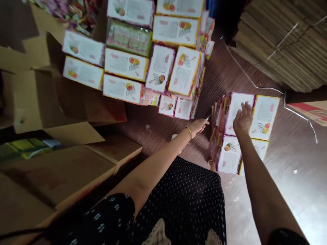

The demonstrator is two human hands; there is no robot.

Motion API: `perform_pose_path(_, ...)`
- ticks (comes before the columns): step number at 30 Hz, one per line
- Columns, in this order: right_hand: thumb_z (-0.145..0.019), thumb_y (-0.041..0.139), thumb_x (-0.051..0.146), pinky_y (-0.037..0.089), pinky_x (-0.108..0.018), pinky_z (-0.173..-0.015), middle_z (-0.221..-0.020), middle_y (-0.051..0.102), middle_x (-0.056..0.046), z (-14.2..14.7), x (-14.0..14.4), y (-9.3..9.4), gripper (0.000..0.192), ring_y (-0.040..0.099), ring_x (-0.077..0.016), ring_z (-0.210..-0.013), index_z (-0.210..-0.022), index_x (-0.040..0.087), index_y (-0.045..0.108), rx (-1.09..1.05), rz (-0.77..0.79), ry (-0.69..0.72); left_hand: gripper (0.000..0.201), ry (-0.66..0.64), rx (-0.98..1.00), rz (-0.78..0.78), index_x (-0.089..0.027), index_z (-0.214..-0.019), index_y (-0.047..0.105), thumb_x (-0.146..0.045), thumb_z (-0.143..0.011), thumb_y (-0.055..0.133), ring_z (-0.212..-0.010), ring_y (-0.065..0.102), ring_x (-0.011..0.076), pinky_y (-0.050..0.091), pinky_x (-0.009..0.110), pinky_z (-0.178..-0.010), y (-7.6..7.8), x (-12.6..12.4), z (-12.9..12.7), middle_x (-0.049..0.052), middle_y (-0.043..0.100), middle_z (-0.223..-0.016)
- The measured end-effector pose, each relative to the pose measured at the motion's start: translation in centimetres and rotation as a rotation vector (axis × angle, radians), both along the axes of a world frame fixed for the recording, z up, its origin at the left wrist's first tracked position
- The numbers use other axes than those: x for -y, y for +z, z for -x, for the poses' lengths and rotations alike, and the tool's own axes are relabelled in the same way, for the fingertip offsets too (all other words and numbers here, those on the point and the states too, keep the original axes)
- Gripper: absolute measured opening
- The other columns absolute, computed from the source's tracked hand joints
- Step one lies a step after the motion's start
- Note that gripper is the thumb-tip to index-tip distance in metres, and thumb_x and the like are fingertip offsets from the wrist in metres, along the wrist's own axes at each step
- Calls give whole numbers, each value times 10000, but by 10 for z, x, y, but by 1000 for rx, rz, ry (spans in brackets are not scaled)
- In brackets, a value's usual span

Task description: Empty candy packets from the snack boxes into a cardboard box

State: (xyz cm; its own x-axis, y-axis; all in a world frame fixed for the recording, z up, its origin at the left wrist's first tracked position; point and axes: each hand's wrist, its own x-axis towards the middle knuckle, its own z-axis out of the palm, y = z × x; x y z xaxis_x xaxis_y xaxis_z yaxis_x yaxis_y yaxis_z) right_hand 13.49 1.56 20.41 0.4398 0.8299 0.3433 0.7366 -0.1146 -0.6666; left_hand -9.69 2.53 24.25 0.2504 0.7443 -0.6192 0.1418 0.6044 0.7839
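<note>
My right hand (pixel 244 119) lies flat on top of a stack of printed cartons, fingers spread. Under and beside it are a purple-edged carton (pixel 233 153) and a yellow-edged carton (pixel 265 115) with fruit pictures. My left hand (pixel 198 128) is closed, with a thin white thing (pixel 207 118) sticking out from its fingers. Its kind is too small to make out. That hand is just left of the stack's side, above the brown floor, and a gap shows between them.
A larger pile of fruit-printed cartons (pixel 125 64) stands at the upper left. Open brown cardboard boxes (pixel 68 170) line the left side. Flattened cardboard (pixel 283 44) is stacked at the upper right, with white string (pixel 245 75) trailing from it across the floor.
</note>
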Motion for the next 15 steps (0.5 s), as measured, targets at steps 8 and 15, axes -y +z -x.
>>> perform_pose_path(8, -1071, 241, 352, 14, -494, -1316, -1740, 264, -162, -3, -53, -38, 651, 170, -239, -1637, -1637, 67, 391, 273, 47, 121, 124, -203, -51, -340, -183, -930, 547, -184, -1048, 510, -505, 600, 119, 450, 273, -566, -56, -61, -45, 48, 726, -822)
perform_pose_path(15, -1041, 235, 318, 60, -505, -1308, -1733, 264, -179, -6, -55, -35, 680, 185, -264, -1636, -1630, 8, 377, 357, 104, 66, 263, -317, -276, -864, -137, -778, 685, -203, -1020, 607, -965, 693, 198, 499, 351, -915, -71, -135, -90, 126, 756, -934)
